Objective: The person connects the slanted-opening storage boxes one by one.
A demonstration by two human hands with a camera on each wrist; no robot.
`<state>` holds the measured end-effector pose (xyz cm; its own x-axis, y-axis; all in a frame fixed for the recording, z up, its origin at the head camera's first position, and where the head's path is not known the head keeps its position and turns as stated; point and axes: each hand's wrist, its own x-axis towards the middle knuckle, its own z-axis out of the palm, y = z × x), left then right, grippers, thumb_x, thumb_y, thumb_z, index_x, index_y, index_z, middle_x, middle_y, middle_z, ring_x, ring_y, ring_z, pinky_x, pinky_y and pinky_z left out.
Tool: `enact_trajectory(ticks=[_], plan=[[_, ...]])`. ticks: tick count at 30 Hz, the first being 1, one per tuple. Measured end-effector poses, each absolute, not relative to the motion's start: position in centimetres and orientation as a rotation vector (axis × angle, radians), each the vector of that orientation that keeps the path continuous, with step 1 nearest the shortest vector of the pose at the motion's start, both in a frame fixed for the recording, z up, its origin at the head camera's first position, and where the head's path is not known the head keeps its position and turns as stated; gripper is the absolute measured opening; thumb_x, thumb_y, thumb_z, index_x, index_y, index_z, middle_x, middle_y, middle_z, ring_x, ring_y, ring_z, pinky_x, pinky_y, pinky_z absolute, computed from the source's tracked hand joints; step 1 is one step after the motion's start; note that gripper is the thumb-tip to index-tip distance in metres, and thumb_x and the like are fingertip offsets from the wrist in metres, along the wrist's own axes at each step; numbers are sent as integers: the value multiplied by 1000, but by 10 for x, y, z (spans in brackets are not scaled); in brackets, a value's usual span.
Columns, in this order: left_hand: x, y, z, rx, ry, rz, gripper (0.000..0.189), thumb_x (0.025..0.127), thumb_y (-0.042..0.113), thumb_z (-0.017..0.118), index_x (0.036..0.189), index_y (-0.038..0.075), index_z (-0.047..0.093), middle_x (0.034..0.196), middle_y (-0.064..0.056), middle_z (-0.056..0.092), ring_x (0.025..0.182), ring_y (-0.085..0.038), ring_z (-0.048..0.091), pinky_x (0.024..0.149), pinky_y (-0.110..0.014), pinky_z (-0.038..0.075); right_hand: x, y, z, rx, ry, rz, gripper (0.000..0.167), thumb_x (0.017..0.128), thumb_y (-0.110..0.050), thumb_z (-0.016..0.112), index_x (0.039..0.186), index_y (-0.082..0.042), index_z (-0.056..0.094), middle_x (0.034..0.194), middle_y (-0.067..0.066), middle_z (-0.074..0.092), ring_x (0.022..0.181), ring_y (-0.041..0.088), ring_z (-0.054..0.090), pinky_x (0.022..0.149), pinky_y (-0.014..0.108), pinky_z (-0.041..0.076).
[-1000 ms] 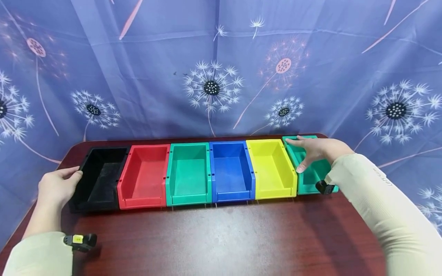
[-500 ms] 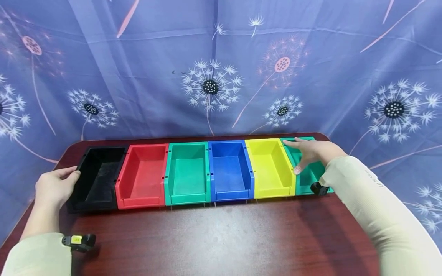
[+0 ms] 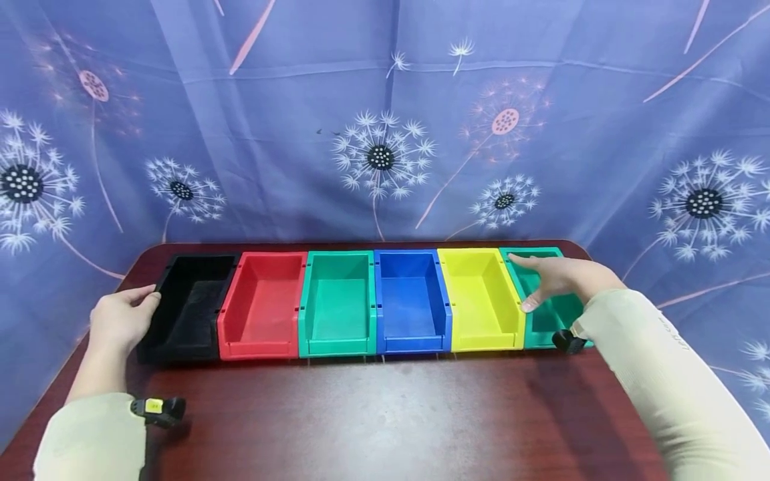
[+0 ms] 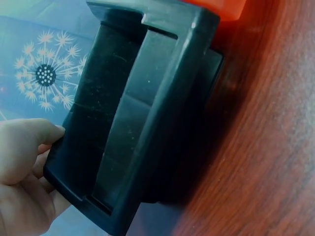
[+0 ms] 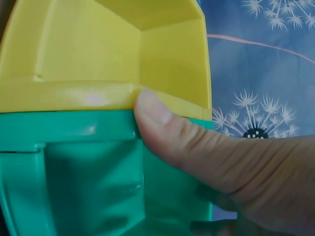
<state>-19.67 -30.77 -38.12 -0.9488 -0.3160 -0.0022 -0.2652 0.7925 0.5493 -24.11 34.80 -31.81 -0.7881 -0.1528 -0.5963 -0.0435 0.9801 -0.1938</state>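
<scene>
Several plastic storage bins stand side by side in a row on the table. At the left end is a black bin (image 3: 192,321); my left hand (image 3: 123,317) grips its outer side wall, thumb at the rim and fingers outside, as the left wrist view shows. My right hand (image 3: 559,277) is spread over the green bin (image 3: 544,322) at the right end. Its thumb (image 5: 172,130) lies across that bin's side rim, the tip against the edge of the yellow bin (image 3: 481,300). Its index finger stretches toward the green bin's back rim, and the other fingers are mostly hidden.
Between the end bins stand a red bin (image 3: 265,304), another green bin (image 3: 338,307) and a blue bin (image 3: 412,304), sides close together. The dark red wooden table (image 3: 385,421) extends in front. A blue curtain (image 3: 289,153) with dandelion prints hangs right behind.
The head view has shifted slightly, so everything appears a little further right. Both hands keep their places at the two end bins.
</scene>
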Motion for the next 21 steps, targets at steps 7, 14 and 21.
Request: enact_trajectory(ticks=[7,14,21], plan=[[-203,-303,-381,430,-2896,-898,49,99,32,40,133,-3,50,131,-37,44,124,-55,37,99,-64,31,-236,360,-317,-137,2491,-226,121,64,-61,71,152,-10,6,150,36,9,131,60,18,95,69,33],[-202,-298,-382,408,-2889,-941,49,98,32,41,132,-3,51,134,-36,43,124,-53,38,99,-63,32,-231,366,-316,-138,2532,-225,118,65,-62,71,150,-2,15,146,39,18,129,60,23,94,67,37],[-198,-300,-382,427,-2891,-965,50,99,34,41,133,-2,50,135,-35,42,125,-53,37,99,-63,32,-227,367,-321,-128,2562,-195,117,64,-65,70,147,2,23,144,39,23,128,59,24,96,67,35]])
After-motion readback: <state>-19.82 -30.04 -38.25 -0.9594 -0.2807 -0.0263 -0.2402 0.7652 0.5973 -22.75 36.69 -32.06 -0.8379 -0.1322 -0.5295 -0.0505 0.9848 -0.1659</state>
